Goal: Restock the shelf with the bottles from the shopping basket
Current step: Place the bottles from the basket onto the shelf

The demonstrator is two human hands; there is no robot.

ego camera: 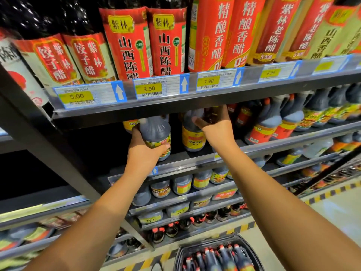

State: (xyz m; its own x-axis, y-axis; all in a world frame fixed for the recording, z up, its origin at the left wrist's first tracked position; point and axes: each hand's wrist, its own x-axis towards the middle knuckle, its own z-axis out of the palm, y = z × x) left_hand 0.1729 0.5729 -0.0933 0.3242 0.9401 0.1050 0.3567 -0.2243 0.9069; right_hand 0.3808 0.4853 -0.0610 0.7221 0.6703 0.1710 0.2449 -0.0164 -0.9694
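Left hand (145, 151): wraps a dark bottle (156, 136) low on its label, steadying it upright on the shelf (195, 155)
Right hand (215, 126): clasps a second bottle (212, 112) behind its palm, deeper in
Basket (180, 253): far below both grips, bottles waiting

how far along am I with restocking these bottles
Done: one yellow-label bottle stands on the shelf. In hand: your left hand grips a dark bottle at the shelf edge; your right hand holds another. Left: the basket still holds many bottles.
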